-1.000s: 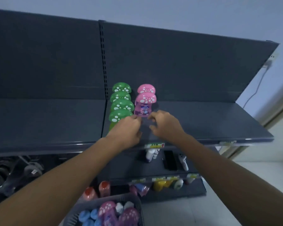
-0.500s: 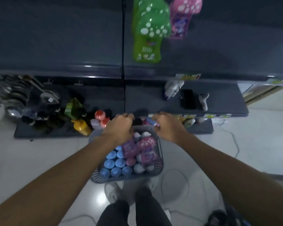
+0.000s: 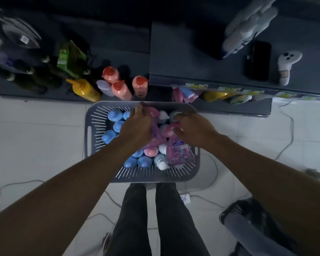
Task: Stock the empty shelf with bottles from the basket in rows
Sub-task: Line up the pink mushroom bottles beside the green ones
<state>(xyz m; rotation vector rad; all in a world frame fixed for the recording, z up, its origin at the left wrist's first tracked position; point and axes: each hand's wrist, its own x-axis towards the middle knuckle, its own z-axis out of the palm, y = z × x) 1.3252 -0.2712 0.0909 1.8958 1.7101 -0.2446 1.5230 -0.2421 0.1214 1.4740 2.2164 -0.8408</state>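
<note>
View has tilted further down: top shelf with green/pink rows gone from frame. Both hands dropped from basket (image 3: 103,145) rim into it, left hand (image 3: 137,126) and right hand (image 3: 194,130) each closing on a pink bottle (image 3: 177,152).

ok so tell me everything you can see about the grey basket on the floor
The grey basket looks like plastic, rectangular with rounded corners, slotted walls and a handle cutout on its left side. It sits on the pale tiled floor, in front of the low dark shelf and just ahead of the person's legs. It is packed with blue-capped bottles, white-capped ones and pink bottles. The left hand and right hand both reach into it, each on a pink bottle.
</note>
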